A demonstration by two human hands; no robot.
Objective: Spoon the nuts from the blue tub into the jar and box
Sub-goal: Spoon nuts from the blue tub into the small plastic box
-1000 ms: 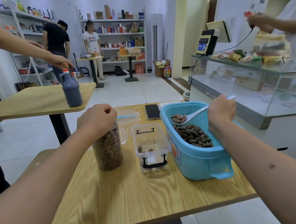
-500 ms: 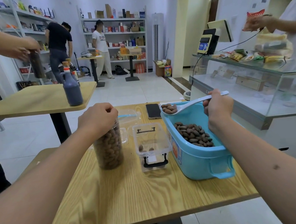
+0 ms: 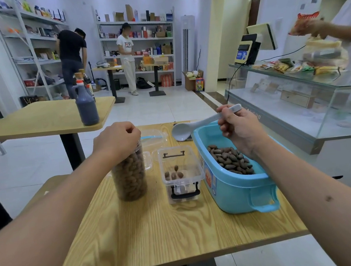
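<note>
The right hand grips the spoon, its bowl tipped above the box; the left hand clasps the jar left of the box.

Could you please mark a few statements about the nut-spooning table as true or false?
1. The right hand holds the white spoon. True.
2. The spoon's bowl is heaped with nuts. False: it shows none and is tipped above the clear box.
3. The left hand rests on top of the jar. True.
4. The jar is nearly empty. False: nuts fill it almost to the top.
5. The clear box stands between the jar and the blue tub. True.
</note>
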